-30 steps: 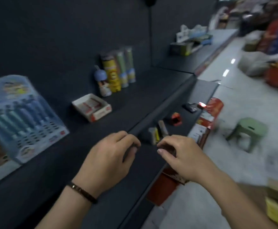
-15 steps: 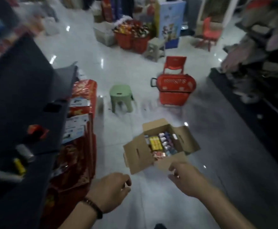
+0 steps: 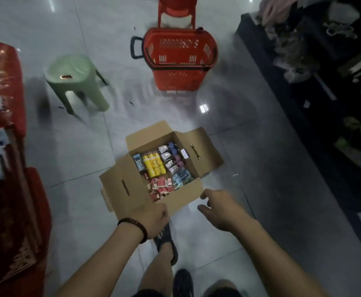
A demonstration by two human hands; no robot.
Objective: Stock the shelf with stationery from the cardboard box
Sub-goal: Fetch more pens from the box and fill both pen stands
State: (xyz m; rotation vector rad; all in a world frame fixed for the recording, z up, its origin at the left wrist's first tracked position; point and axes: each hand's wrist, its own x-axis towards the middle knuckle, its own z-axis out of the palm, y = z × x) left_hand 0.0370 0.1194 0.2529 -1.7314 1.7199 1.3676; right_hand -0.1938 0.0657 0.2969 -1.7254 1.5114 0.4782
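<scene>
An open cardboard box point(image 3: 121, 185) sits on the tiled floor in front of me, flaps spread. Inside lie yellow tubes point(image 3: 155, 166), small red packs point(image 3: 161, 186), silver and purple items point(image 3: 172, 159) and blue packs point(image 3: 182, 179). My left hand point(image 3: 151, 219), with a dark bracelet at the wrist, hangs just below the box's near flap, fingers loosely curled and holding nothing. My right hand point(image 3: 220, 207) is at the near right corner of the box, fingers apart, empty. The stationery shelf is out of view.
A green plastic stool point(image 3: 76, 78) stands at the left back, a red shopping basket point(image 3: 179, 58) with a handle behind the box. Red wrapped goods point(image 3: 5, 146) fill the left edge. A dark shelf with goods point(image 3: 325, 82) runs along the right. My feet in dark sandals point(image 3: 166, 243) stand below.
The view has swung from the dark shelf down to the floor. The box is now closer and both empty hands have come down to its near edge.
</scene>
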